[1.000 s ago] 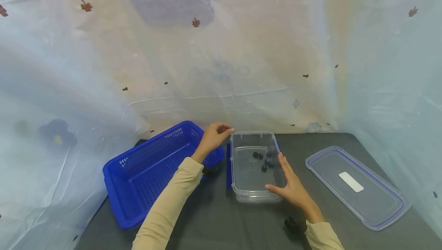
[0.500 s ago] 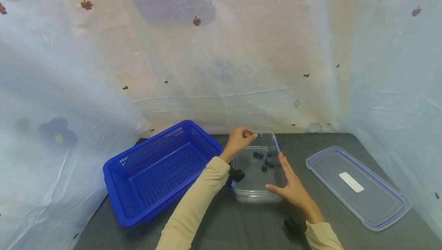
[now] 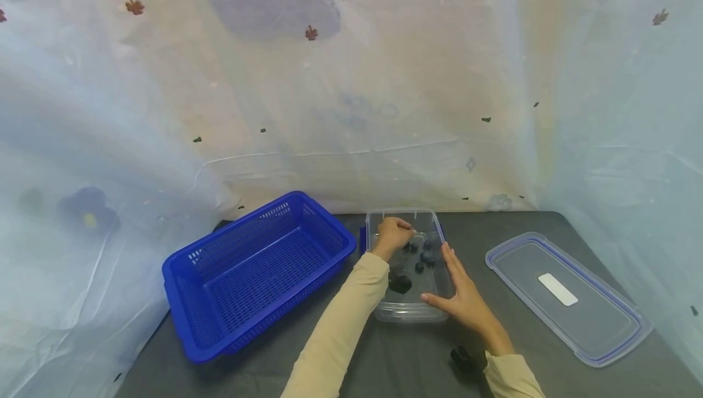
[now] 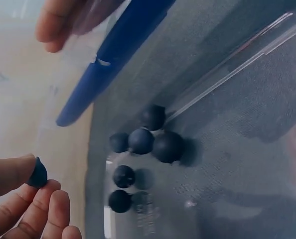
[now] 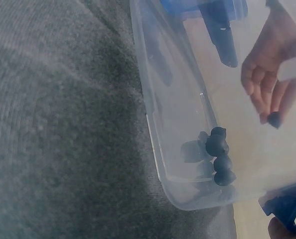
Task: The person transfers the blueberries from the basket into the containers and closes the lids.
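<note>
My left hand (image 3: 394,238) is inside the clear plastic container (image 3: 412,311), over its left part. Between thumb and fingertips it pinches one blueberry (image 4: 38,174), held above the container floor. Several more blueberries (image 4: 167,147) lie on that floor, some touching one another. My right hand (image 3: 468,300) rests along the container's right side, fingers extended and thumb spread toward the near right corner. A blue side latch (image 4: 88,89) hangs from the container in the left wrist view. The right wrist view shows the pinched blueberry through the clear wall.
A blue perforated basket (image 3: 178,306) stands angled on the left of the dark table (image 3: 324,361). The container's clear lid (image 3: 595,318), with a blue seal and a white label (image 3: 558,289), lies on the right. A patterned plastic sheet (image 3: 351,111) hangs behind.
My left hand has moved right from beside the basket, across the container's left rim, and down into the container. My right hand has stayed at the container's side.
</note>
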The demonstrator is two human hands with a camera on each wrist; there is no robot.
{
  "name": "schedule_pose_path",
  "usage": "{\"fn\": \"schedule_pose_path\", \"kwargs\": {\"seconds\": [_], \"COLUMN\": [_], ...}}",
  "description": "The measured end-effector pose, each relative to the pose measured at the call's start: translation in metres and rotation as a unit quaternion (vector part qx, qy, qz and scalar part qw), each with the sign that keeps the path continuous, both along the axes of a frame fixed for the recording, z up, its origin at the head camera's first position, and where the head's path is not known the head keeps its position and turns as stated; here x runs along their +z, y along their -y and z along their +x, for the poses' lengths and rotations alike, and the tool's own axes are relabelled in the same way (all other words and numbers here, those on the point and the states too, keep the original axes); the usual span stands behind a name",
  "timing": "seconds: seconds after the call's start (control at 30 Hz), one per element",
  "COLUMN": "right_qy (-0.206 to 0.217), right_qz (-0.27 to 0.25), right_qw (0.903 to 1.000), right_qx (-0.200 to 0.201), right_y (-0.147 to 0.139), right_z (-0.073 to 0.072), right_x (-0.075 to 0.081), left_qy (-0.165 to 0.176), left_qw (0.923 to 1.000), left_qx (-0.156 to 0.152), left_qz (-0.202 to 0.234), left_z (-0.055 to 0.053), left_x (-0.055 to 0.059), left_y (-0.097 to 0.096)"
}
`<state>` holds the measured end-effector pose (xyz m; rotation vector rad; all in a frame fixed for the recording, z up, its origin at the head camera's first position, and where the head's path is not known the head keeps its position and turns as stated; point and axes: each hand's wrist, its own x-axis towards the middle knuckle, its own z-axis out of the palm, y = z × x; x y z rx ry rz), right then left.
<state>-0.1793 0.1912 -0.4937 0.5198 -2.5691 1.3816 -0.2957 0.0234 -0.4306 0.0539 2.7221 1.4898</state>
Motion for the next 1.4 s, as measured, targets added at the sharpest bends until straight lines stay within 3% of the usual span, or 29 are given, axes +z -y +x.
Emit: {"fn": "schedule_pose_path", "kwargs": {"seconds": [0.37, 0.6, 0.93, 1.2, 1.4], "right_qy": [-0.01, -0.017, -0.016, -0.006, -0.01], "right_qz": [0.001, 0.004, 0.002, -0.003, 0.004], "right_qw": [0.9999, 0.9998, 0.9999, 1.0, 0.9999], "right_qx": [0.0, -0.001, 0.005, 0.002, 0.003], "right_y": [0.001, 0.002, 0.003, 0.002, 0.001], "right_z": [0.0, 0.0, 0.0, 0.0, 0.0], "right_x": [0.003, 0.002, 0.002, 0.002, 0.002], "left_qy": [0.014, 0.018, 0.021, 0.041, 0.044], "left_qw": [0.9989, 0.9977, 0.993, 0.9919, 0.9944], "left_qx": [0.043, 0.057, 0.055, 0.043, 0.038], "left_qz": [-0.016, -0.03, -0.103, -0.112, -0.088], "left_z": [0.002, 0.002, -0.002, -0.005, -0.004], "left_x": [-0.021, -0.028, -0.041, -0.043, -0.038], "left_y": [-0.005, -0.006, -0.009, -0.012, -0.01]}}
